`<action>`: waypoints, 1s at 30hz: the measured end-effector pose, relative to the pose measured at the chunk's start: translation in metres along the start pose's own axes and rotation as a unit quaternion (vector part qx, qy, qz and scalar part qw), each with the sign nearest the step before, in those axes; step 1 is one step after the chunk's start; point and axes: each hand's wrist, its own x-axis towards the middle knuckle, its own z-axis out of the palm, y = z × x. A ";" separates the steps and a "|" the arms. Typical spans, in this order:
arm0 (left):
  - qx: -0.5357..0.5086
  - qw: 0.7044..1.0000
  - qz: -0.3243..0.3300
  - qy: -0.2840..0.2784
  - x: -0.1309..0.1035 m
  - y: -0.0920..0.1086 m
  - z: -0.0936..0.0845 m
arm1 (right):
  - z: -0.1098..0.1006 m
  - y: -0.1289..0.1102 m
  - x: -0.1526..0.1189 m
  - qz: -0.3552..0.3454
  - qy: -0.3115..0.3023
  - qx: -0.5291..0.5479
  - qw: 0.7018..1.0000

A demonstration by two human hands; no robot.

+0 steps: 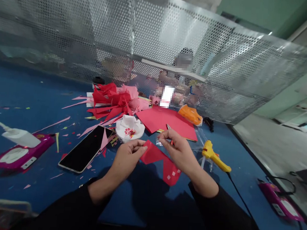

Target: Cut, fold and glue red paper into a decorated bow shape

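Note:
A red paper cutout [156, 158] with a notch in its lower edge is pinched at its left end by my left hand [127, 158]. Small pale pink squares [174, 173] dot its right part. Over the cutout's upper edge is my right hand [178, 151], thumb and fingertips closed together; whatever they may hold is too small to make out. Scissors [168, 126] show partly behind the right hand, their handles mostly covered. Just beyond my left hand stands a white-lined bowl [121, 125] with tiny red and pink pieces in it.
Red paper sheets [153, 118] lie ahead, beside an orange packet [191, 114]. A yellow glue gun [213, 156] with a cord rests at right. At left are a black phone [85, 150], a purple power strip [34, 151] and red-pink scraps [113, 97]. A perforated metal screen [153, 35] borders the table.

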 end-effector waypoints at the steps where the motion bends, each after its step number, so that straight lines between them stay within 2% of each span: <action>1: 0.009 1.000 0.009 0.005 0.000 0.000 0.000 | 0.000 0.003 -0.006 -0.002 0.001 -0.003 1.000; 6: 0.045 0.998 0.043 0.015 0.001 -0.002 0.003 | 0.004 0.018 -0.019 0.011 -0.022 0.003 1.000; 11: 0.045 0.998 0.043 0.004 0.002 -0.004 0.010 | 0.003 0.022 -0.020 0.000 -0.045 -0.005 0.999; 14: 0.035 0.999 0.040 0.002 0.001 -0.002 0.016 | 0.000 0.025 -0.022 -0.007 -0.030 0.012 0.999; 19: 0.040 0.999 0.036 -0.002 0.002 0.005 0.023 | -0.005 0.029 -0.023 0.036 -0.039 0.027 0.998; 25: 0.027 0.999 0.003 -0.029 0.006 0.004 0.017 | -0.007 0.030 -0.023 0.062 -0.007 0.040 0.997; 30: 0.038 0.998 0.051 -0.017 0.003 0.002 0.010 | -0.006 0.029 -0.023 0.080 -0.013 0.034 0.996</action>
